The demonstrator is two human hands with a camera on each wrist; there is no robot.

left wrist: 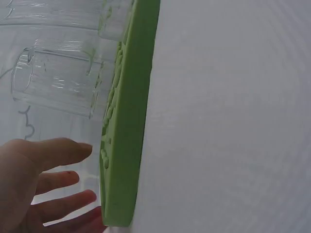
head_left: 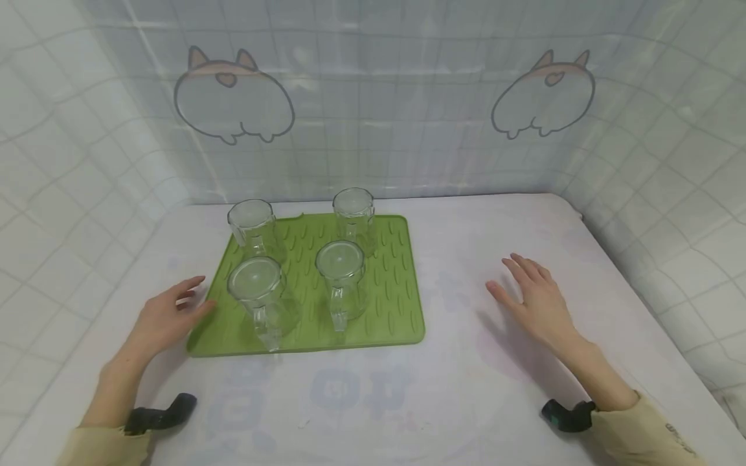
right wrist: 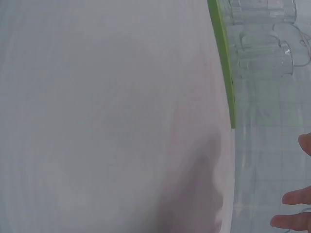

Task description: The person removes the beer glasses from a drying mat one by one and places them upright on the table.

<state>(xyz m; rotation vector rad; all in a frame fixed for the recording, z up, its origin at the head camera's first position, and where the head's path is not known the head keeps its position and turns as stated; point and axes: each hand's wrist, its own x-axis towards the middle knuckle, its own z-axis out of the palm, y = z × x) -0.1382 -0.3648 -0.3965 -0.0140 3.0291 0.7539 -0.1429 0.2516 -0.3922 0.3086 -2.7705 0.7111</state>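
Several clear glass mugs with handles stand on a green ribbed mat (head_left: 392, 291). The front-left mug (head_left: 256, 281) and front-right mug (head_left: 340, 262) appear upside down, their handles facing the near side. Behind them are the back-left mug (head_left: 252, 217) and back-right mug (head_left: 353, 204). My left hand (head_left: 163, 320) is beside the mat's left edge, fingers relaxed and holding nothing. In the left wrist view its thumb (left wrist: 68, 151) is apart from the nearest mug (left wrist: 56, 82). Over the table right of the mat, my right hand (head_left: 539, 301) has its fingers spread, holding nothing.
A white cloth with faint printed shapes covers the table (head_left: 466, 401). Grid-patterned curtains stand at the back (head_left: 390, 116) and both sides, with cartoon animal outlines on the back one. Each wrist wears a black strap device (head_left: 568, 415).
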